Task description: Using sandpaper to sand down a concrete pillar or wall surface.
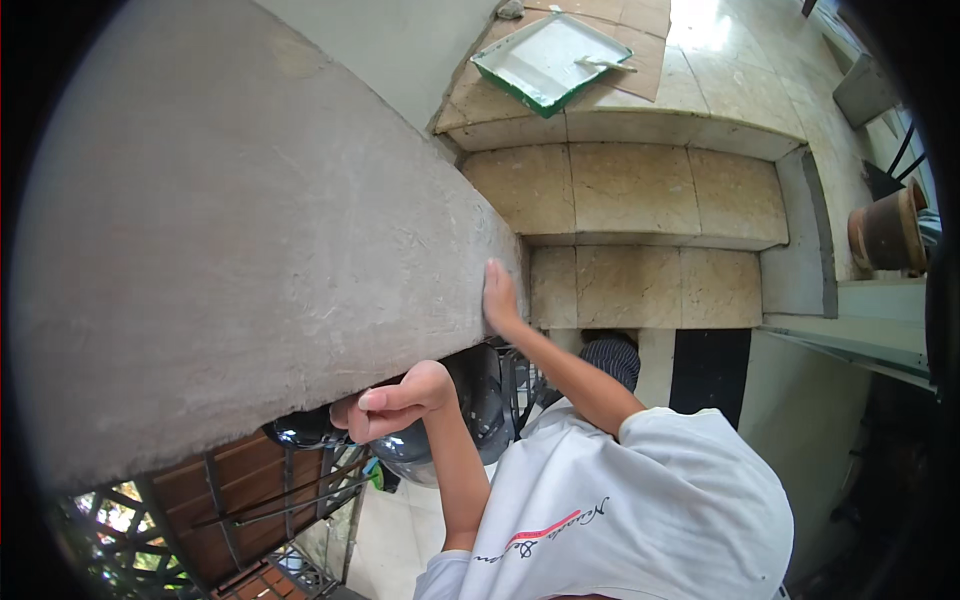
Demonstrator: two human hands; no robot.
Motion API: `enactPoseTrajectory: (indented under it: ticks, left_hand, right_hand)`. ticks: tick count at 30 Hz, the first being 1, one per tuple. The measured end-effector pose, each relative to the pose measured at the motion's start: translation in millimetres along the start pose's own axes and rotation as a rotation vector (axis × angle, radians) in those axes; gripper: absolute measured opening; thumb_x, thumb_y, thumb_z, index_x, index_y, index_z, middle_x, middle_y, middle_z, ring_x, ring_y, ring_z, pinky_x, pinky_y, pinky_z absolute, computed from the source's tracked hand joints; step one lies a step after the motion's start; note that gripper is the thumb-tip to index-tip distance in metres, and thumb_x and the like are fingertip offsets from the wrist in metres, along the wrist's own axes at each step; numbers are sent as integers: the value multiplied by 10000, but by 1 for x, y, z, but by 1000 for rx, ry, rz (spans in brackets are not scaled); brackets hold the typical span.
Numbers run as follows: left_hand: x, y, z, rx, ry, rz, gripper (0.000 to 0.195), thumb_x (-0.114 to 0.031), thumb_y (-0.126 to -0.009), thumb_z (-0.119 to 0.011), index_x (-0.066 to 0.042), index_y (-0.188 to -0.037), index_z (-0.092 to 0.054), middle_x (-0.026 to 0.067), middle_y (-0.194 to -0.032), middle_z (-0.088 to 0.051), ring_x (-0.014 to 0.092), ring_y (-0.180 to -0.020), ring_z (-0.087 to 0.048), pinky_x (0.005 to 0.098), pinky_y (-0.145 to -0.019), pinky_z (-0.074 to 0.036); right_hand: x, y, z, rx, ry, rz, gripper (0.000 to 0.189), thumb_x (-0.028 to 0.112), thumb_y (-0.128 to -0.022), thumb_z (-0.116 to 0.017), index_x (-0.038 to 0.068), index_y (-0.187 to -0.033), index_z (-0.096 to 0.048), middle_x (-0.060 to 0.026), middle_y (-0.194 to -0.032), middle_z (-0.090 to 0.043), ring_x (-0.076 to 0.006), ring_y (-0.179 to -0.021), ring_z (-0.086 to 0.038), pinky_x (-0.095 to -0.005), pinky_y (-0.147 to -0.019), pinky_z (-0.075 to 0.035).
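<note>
A broad grey plastered wall [247,225] with rough patches and scratches fills the left side. My right hand [500,297] lies flat against it near its right-hand edge, fingers extended and close together. Whatever may be under that palm is hidden. Beside the wall's lower edge is my left hand [401,401], its fingers curled in and the thumb resting on them. No object shows in it. Whether the left fingers touch the wall edge is hard to make out.
Glossy dark motorcycle parts [480,397] stand close below my hands. Tiled steps [630,187] rise ahead, topped by a green-sided paint tray [517,79] with a white-smeared brush [607,65] on cardboard [645,45]. A brown pot [885,229] stands right; a slatted gate [247,495] is lower left.
</note>
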State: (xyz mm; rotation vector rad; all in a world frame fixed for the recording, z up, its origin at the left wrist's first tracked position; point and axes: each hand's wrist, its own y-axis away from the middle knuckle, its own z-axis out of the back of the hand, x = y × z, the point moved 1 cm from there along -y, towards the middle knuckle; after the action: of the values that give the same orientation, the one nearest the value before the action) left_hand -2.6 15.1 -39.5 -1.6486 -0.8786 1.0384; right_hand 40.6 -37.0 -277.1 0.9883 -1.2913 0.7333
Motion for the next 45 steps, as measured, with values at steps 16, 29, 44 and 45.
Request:
enactPoseTrajectory:
  ticks: [16,29,44,45]
  left_hand:
    - [-3,4,-14,-74,64,86,213,-209,-926,-402,-47,-794,-360,55,-807,-356,160,-762,-381,315,-717,-347]
    - [2,1,-10,-29,75,50,221,-225,-923,-373,-58,-782,-344,51,-767,-367,166,-692,-401,314,-645,-362]
    - [8,3,-4,-41,88,65,220,-224,-917,-372,-56,-776,-345,61,-791,-380,168,-740,-423,321,-681,-377]
    - [16,1,2,-36,67,45,219,-226,-917,-372,-53,-784,-351,66,-809,-390,171,-753,-434,326,-690,-385]
  right_hand:
    - [-83,-21,3,-111,17,-248,405,333,-941,-345,-9,-976,-558,-249,-988,-570,-398,-959,-535,-438,-808,-405]
    - [-98,-36,9,-38,1,-362,406,314,-940,-338,6,-1078,-565,-224,-1084,-573,-368,-1039,-526,-386,-877,-400]
    - [-50,-33,-5,-46,-81,-220,395,308,-937,-360,-17,-1075,-536,-201,-1065,-578,-317,-1020,-540,-363,-869,-398]
    - [0,-37,-10,41,-133,-102,422,324,-939,-368,-21,-1131,-518,-200,-1118,-564,-316,-1064,-525,-362,-897,-388]
